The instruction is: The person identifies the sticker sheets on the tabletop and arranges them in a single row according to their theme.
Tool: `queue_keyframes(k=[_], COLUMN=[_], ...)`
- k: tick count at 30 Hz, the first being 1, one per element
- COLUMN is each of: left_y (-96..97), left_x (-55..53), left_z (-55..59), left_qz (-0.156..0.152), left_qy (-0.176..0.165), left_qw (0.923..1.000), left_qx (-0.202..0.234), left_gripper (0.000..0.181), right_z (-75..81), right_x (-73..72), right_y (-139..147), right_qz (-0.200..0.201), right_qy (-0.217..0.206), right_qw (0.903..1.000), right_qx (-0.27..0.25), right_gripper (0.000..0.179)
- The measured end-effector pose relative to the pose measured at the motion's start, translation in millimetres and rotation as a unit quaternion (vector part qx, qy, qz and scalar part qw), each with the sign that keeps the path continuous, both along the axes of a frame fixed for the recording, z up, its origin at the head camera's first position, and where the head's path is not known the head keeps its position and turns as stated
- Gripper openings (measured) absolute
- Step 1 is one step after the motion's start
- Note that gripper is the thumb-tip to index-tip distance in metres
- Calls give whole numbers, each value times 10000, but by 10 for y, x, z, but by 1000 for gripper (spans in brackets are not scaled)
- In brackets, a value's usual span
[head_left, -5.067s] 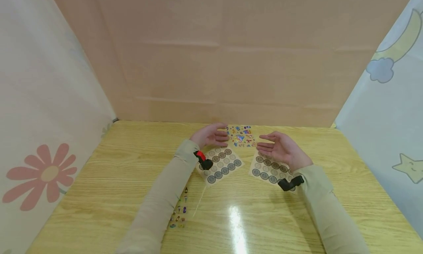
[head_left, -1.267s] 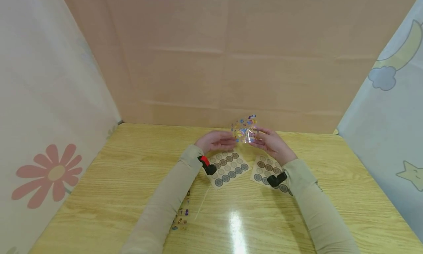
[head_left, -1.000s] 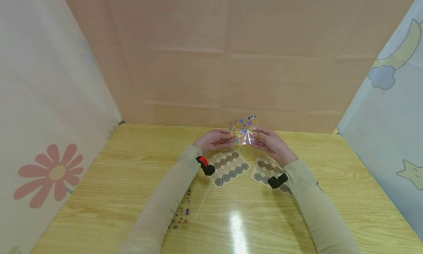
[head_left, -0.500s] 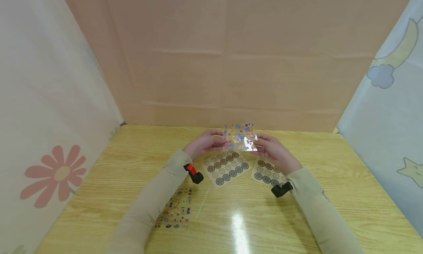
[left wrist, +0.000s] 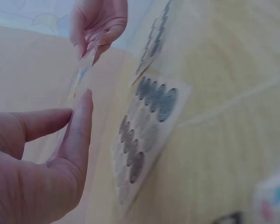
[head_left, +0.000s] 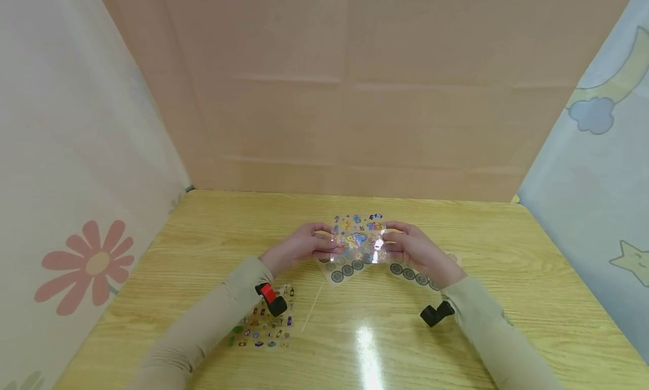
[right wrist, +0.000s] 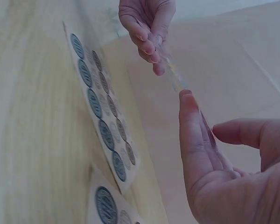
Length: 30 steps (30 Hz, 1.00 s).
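Note:
A clear sticker sheet (head_left: 356, 238) printed with small colourful figures is held up between both hands, above the table. My left hand (head_left: 301, 246) pinches its left edge between thumb and fingers. At the opposite edge my right hand (head_left: 417, 248) pinches it the same way. Seen from the left wrist view, the sheet (left wrist: 79, 81) is nearly edge-on, and light glares off its lower right part in the head view. Below it lie two sheets of round coin-like stickers, the left coin sheet (head_left: 338, 276) and the right coin sheet (head_left: 412, 274), both partly covered.
Another clear sheet (head_left: 269, 335) of small pictures lies under the left forearm. A thin pale strip (head_left: 312, 307) rests on the wooden table (head_left: 395, 345) beside it. A tan backdrop (head_left: 345, 125) rises behind the table, with patterned cloths at both sides.
The clear sheet was lying at the back of the table, then was lifted, first by the right hand and then by both. Both hands have since brought it nearer and slightly left, flattening it out.

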<state>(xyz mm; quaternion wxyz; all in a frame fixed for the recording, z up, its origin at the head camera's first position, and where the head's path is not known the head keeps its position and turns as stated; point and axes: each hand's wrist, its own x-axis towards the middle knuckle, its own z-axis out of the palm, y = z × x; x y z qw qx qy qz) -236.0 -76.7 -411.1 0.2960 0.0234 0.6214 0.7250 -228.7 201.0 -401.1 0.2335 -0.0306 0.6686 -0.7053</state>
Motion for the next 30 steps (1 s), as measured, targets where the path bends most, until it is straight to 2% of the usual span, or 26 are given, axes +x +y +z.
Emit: queue_keyframes(k=[6,10,15,19,24,26,30], left_y=[-197,-345,-480,-556,-618,-631,-654], left_x=[296,490,715,867,964,970,969], left_z=[-119,-176,-184,-171,-169,-172,-176], left_qz=[7,-22,8,40,88,120,164], left_qy=[29,-1,-106,-181,-75,-5,80], left_qw=[10000,10000,9999,9998,9998,9995,9991], left_qx=[-59,-25,79,67,-157,-290,-382], left_gripper=[42,44,45,44,44,43,40], right_z=[-102,-193,-303,-334,-355,-368,-383], right_x=[182,288,394,456,462,447,402], right_y=[-132,-241,-379,-490,-576,-596,-640], right_qz=[321,563,916,1045,1058,1062,1052], right_qy=[-36,-84,-189,-236,-197,-253,-444], right_qw=[9993,9984,9955,9939,9941,9940,9934], right_qx=[198,29,-182,-245,-136,-105,-107], right_gripper=[49,40,19,7,16,21,19])
